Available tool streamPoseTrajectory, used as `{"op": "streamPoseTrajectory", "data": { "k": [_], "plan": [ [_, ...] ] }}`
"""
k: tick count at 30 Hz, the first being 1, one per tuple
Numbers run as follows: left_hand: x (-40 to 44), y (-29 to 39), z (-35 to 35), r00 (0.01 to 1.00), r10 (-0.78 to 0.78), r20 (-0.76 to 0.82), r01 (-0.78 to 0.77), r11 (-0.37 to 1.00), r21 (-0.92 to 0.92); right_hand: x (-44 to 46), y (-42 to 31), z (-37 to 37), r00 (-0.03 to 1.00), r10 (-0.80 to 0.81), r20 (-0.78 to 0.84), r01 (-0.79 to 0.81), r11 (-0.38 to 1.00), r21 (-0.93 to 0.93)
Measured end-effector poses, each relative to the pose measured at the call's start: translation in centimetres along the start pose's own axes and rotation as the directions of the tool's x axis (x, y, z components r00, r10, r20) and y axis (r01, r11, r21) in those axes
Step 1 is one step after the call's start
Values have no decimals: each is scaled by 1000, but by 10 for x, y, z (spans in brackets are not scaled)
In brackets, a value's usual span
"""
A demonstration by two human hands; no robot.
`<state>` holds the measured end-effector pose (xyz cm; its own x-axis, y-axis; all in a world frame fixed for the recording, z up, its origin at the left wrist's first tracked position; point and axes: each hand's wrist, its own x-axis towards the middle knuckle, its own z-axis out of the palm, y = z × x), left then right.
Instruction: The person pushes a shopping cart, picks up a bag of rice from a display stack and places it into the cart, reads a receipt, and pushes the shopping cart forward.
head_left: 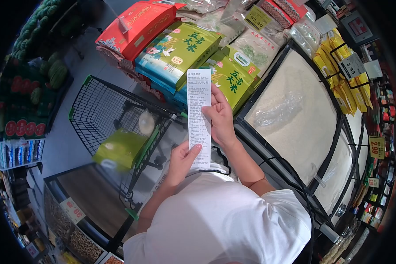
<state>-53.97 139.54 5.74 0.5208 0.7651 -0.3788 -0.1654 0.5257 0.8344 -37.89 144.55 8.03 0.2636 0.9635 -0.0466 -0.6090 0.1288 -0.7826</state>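
A long white printed receipt (199, 119) hangs upright in front of my white shirt, held in both hands. My left hand (183, 162) pinches its lower left edge, thumb on the printed side. Higher up, my right hand (218, 115) grips the right edge, with the thumb across the print and the fingers partly behind the paper. Behind the top of the receipt lie green rice bags (180, 53). To the left stands a shopping cart (101, 103) with a green bag (121, 149) and a small clear bag (146, 122) in it.
Red rice bags (138, 28) are stacked beyond the cart. On the right, a bin of white grain (290, 88) has a crumpled plastic bag (279, 109) on it. Yellow packets (339, 79) hang at the far right. A dark-lidded bin (92, 189) stands at lower left.
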Motion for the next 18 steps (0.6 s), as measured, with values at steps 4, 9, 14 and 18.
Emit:
{"op": "streamPoseTrajectory", "data": {
  "k": [4, 9, 14, 18],
  "plan": [
    [0, 1, 0, 1000, -3, 1, 3, 1000, 8, 0, -1, 2, 1000, 0, -1, 0, 1000, 6],
    [0, 1, 0, 1000, -6, 1, 6, 1000, 9, 1, -2, 2, 1000, -3, 2, 3, 1000, -1],
    [0, 1, 0, 1000, -2, -3, 2, 1000, 18, 1, -1, 1, 1000, -6, 2, 6, 1000, -3],
    [0, 0, 0, 1000, -2, 3, 2, 1000, 13, 1, -3, 2, 1000, -6, 2, 6, 1000, -5]
  ]
}}
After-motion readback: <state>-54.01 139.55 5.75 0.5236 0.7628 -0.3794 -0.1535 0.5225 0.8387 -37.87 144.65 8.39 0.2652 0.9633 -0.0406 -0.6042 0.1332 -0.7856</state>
